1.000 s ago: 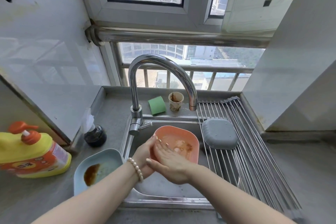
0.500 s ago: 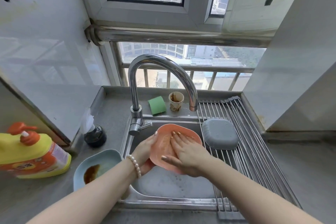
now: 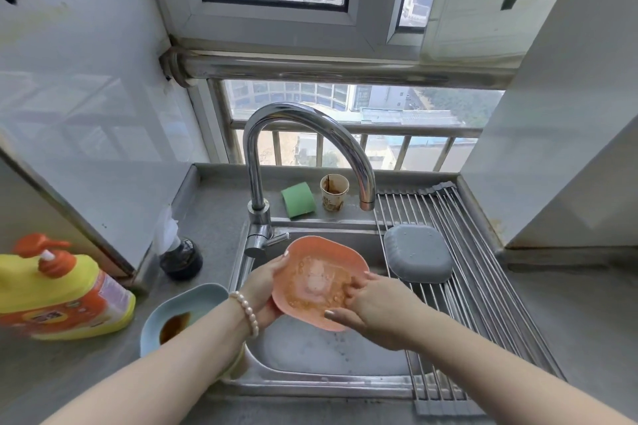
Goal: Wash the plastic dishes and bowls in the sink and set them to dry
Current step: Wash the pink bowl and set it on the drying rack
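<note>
Over the sink (image 3: 331,352), the orange plastic dish (image 3: 317,283) is now tilted with its soiled inside turned up towards the camera, where half a second earlier the right hand (image 3: 376,307) lay spread across it. That hand has slid to the dish's right rim, fingers apparently rubbing the inner edge. The left hand (image 3: 266,286) has shifted slightly higher along the left rim.
</note>
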Available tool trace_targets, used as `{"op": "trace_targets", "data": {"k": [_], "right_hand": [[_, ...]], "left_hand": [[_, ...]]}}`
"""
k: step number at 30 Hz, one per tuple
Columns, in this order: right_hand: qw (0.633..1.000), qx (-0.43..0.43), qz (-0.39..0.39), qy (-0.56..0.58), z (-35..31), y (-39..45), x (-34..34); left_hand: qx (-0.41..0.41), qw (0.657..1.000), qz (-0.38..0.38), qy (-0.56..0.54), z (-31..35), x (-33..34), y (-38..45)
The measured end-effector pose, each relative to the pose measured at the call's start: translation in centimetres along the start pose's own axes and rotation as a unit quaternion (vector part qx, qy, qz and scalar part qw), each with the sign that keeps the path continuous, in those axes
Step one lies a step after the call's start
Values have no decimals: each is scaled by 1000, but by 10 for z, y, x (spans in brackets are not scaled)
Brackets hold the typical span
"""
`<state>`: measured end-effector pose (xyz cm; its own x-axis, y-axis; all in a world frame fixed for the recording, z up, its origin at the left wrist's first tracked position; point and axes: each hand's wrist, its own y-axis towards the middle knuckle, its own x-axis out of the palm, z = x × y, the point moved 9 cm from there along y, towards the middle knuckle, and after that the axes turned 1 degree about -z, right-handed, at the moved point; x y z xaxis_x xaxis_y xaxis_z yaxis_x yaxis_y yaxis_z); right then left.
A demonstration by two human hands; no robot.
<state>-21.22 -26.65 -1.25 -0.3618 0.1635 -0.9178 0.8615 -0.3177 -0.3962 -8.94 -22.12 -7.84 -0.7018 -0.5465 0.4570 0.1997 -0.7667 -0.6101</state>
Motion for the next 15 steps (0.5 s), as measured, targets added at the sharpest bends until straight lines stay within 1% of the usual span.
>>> {"op": "trace_targets", "data": {"k": [1, 2, 4, 6, 8, 10, 11, 12, 13, 14, 15], "right_hand": [[1000, 25, -4, -11, 5, 5, 2], [999, 49, -7, 6, 7, 10, 3], [995, 59, -16, 77, -1, 22, 3], [985, 41, -21, 169, -16, 33, 3], [968, 10, -19, 248, -35, 40, 2], [945, -53, -11, 324, -59, 38, -3], [934, -81, -10, 347, -68, 33, -5], [931, -93, -8, 353, -72, 28, -5], [936, -86, 1, 340, -69, 23, -4], [946, -74, 38, 312, -62, 16, -7], [952, -62, 115, 277, -51, 10, -13]], "left_hand": [[0, 1000, -4, 2, -2, 5, -1], [-1, 1000, -3, 6, -5, 10, -2], [9, 1000, -2, 3, -8, 21, -2], [15, 1000, -4, -12, -9, 27, -1], [27, 1000, 13, -10, -5, 23, 1], [58, 995, 75, 11, 6, 9, 2], [78, 991, 108, 27, 13, 1, 0], [89, 987, 129, 28, 17, -4, -2], [90, 986, 142, 21, 19, -7, -4], [84, 985, 151, 20, 20, -10, -6], [77, 983, 163, 30, 21, -13, -10]]}}
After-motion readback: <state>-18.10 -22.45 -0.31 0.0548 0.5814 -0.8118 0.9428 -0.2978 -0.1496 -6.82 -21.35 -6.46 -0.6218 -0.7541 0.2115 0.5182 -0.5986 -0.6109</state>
